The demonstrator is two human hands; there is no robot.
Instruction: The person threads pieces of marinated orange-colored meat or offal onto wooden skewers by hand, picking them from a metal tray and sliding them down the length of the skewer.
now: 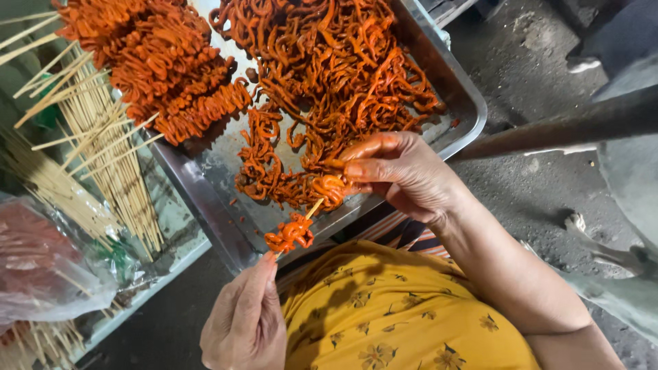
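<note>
Far off to the left of the hands, bare bamboo sticks lie in a pile, thin and pale. The left hand is closed around the bottom of a skewer, which slants up to the right. A curly orange strip, wet and shiny, is bunched on it. The right hand pinches another strip at the skewer's tip, just above. Beyond the hands sits the metal tray, heaped with more.

A thin wooden skewer points toward one o'clock. Orange marinated strips bunch at its lower end; another piece sits at its tip.
</note>
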